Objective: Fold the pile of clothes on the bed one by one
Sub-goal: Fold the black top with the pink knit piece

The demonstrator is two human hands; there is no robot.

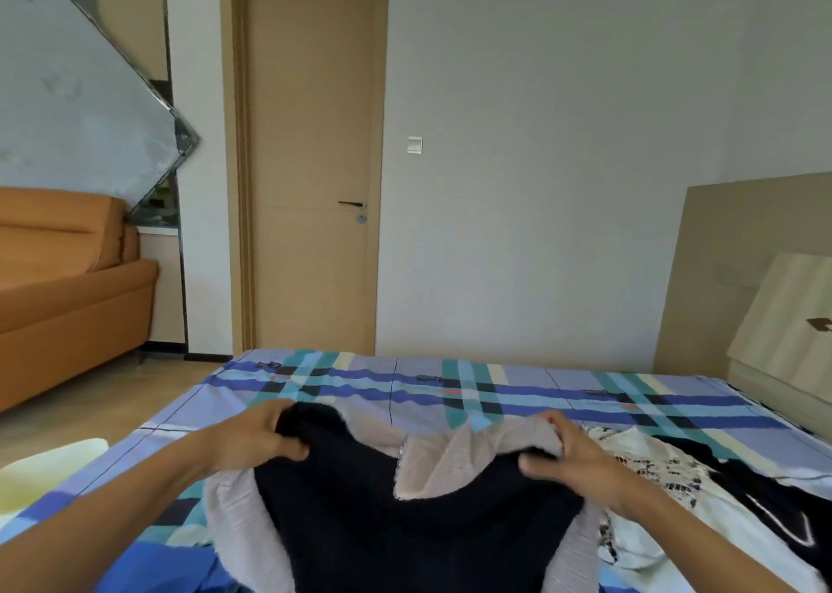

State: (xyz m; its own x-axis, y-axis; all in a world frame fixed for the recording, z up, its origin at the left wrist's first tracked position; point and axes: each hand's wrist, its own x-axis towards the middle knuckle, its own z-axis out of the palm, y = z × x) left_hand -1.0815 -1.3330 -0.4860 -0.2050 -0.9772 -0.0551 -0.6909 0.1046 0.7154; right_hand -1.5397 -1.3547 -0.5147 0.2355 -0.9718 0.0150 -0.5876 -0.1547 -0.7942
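A dark knitted garment (pixel 405 516) is held up at its upper edge over the near part of the bed (pixel 517 390), directly in front of the person. Its left corner is bunched in the left hand (pixel 252 441), whose grip is clenched on the dark knit, with the thumb pressed against the front and the fingers wrapped over the top. Its right corner is grasped by the right hand (pixel 576 462), whose fingers are curled over the edge, where a beige fabric (pixel 454 462) is caught together with the dark knit. The beige fabric is seen beneath and along both sides of the dark garment, and a flap of it lies folded over the dark front near the middle. Whether the two are one piece cannot be told.

Just to the right, a white lace-patterned garment (pixel 644 462) is spread on the bed, and a black garment with a white line (pixel 765 502) lies against it. The bed is covered by a blue, teal and cream plaid sheet.

Beyond the bed, a closed pale wooden door (pixel 310 164) is set in the white wall, with a light switch (pixel 414 144) beside it. An orange sofa (pixel 67 286) stands at the left, with a grey mattress (pixel 76 97) leaned above it. A beige headboard (pixel 720 254) is seen at the right.
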